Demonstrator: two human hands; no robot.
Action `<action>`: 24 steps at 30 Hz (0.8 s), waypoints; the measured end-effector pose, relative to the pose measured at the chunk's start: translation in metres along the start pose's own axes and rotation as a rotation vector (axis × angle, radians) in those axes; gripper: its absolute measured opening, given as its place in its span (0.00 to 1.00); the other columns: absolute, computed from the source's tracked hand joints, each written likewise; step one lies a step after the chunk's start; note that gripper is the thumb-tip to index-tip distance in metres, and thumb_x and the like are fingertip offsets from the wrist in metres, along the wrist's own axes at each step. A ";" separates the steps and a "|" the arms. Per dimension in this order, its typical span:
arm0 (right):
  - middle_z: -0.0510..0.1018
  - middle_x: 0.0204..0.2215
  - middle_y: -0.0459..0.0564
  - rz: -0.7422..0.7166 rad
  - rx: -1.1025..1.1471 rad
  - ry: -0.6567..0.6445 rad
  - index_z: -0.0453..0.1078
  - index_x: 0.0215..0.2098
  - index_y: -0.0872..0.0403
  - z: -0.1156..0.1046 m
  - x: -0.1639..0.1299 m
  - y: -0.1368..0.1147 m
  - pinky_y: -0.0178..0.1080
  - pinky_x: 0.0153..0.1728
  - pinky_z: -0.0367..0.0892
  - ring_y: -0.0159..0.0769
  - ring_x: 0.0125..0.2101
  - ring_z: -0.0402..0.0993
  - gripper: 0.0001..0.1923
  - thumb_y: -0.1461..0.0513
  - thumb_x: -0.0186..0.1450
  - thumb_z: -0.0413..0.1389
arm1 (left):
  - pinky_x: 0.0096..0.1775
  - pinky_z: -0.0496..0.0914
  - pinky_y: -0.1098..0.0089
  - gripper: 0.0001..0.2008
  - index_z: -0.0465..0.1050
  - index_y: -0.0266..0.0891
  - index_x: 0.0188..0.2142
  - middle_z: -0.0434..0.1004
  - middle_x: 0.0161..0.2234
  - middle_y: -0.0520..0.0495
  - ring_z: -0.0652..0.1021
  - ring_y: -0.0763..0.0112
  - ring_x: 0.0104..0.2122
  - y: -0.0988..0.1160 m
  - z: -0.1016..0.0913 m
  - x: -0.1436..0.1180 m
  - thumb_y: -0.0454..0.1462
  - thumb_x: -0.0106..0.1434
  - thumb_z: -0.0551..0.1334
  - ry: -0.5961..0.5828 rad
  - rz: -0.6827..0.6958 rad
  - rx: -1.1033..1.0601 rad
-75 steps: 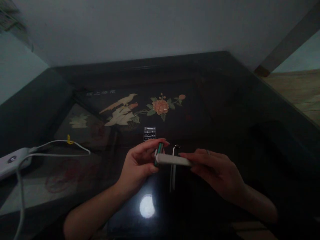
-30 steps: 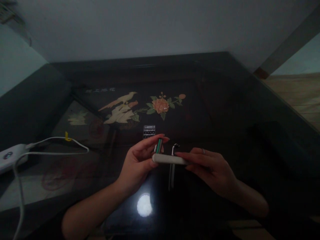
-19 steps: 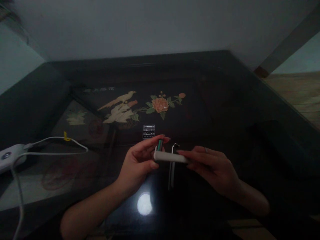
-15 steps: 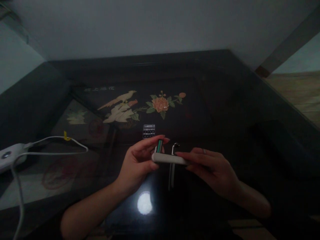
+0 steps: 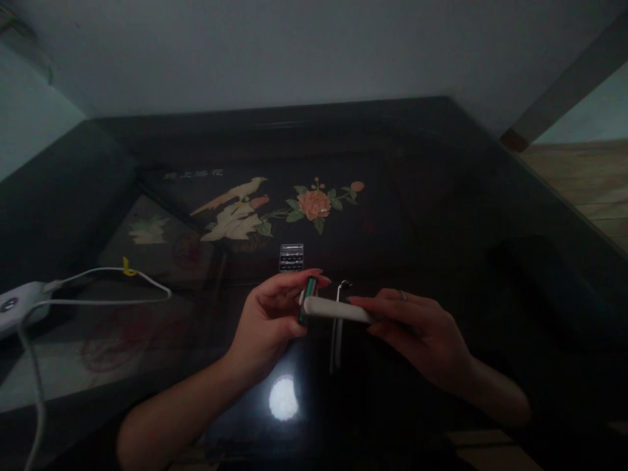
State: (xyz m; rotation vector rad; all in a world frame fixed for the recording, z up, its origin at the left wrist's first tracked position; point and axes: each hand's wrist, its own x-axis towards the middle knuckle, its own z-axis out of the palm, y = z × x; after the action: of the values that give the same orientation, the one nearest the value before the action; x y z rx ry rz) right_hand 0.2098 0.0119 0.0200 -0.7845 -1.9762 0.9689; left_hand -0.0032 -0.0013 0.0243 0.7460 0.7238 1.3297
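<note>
My left hand (image 5: pixel 272 311) pinches a narrow green-and-dark piece (image 5: pixel 311 286), which looks like a razor head, between thumb and fingers. It stands nearly upright. Closed around the right end of a pale, rounded handle (image 5: pixel 336 309) is my right hand (image 5: pixel 415 327), with a ring on one finger. The handle's left tip overlaps the green piece in view; whether they are joined I cannot tell. Just behind the handle is a slim item with a shiny bent metal neck (image 5: pixel 339 293). Beyond my left fingertips lies a small clear case (image 5: pixel 292 256) with dark slots.
A dark glossy table (image 5: pixel 441 196) carries a bird-and-flower picture (image 5: pixel 314 206). At the left lie a white device (image 5: pixel 22 307) and its white cable (image 5: pixel 105 301) with a yellow tie (image 5: pixel 129 267). A dark oblong object (image 5: pixel 554 288) sits at the right. A pale wall rises behind.
The handle's left tip has shifted slightly right and up, so it slopes more. The green piece has lowered and now shows below the handle too. Both hands keep their grip.
</note>
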 end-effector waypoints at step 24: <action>0.77 0.30 0.44 -0.022 -0.015 -0.015 0.72 0.51 0.50 0.003 0.001 0.000 0.28 0.29 0.68 0.27 0.28 0.72 0.13 0.64 0.69 0.54 | 0.41 0.75 0.75 0.20 0.82 0.48 0.39 0.84 0.41 0.49 0.82 0.69 0.38 0.000 0.000 -0.003 0.36 0.45 0.77 -0.033 -0.021 -0.026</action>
State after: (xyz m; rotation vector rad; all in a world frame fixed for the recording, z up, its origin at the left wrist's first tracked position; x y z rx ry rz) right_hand 0.2065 0.0116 0.0189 -0.7649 -2.0035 0.9508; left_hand -0.0032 -0.0047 0.0245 0.7366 0.6851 1.3026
